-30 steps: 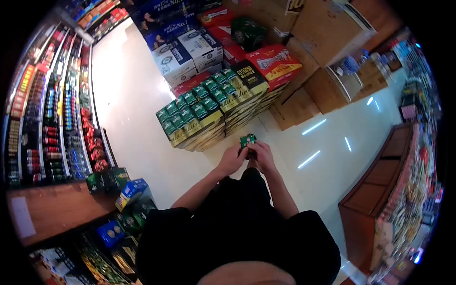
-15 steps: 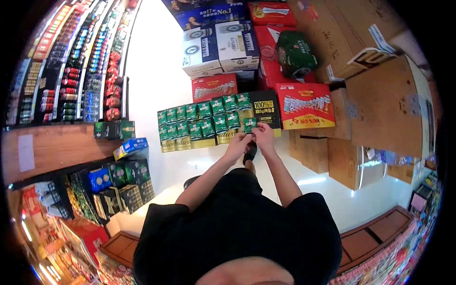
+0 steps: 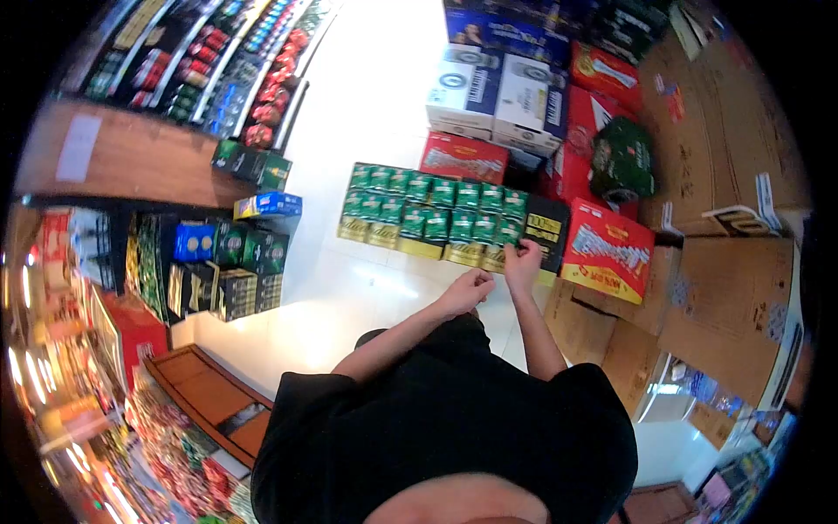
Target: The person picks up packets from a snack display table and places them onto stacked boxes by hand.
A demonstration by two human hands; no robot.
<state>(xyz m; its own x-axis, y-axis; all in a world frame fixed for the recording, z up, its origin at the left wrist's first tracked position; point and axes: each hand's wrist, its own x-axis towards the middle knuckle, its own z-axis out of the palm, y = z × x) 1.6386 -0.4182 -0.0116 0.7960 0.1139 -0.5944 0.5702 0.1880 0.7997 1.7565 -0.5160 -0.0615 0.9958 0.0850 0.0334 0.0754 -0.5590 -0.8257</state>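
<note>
Two rows of green packets (image 3: 443,194) lie on top of gold and black boxes (image 3: 353,229). At the right end of the front row, my right hand (image 3: 524,262) touches the lower edge of the last packet (image 3: 508,231), thumb and fingers closed together; what they pinch, if anything, is too small to make out. My left hand (image 3: 470,290) is just in front of the boxes, to the left of my right hand, its fingers curled together. Whether anything is inside it is hidden.
Behind the packets stand a red box (image 3: 465,159) and white-blue cartons (image 3: 530,100). To the right are a red-yellow box (image 3: 608,250) and brown cartons (image 3: 729,306). Stocked shelves (image 3: 218,65) and a wooden counter (image 3: 131,157) are at the left.
The view has turned, and the boxes now appear further right. The green packet once held in both hands lies at the right end of the front row. My left hand has drawn back from it.
</note>
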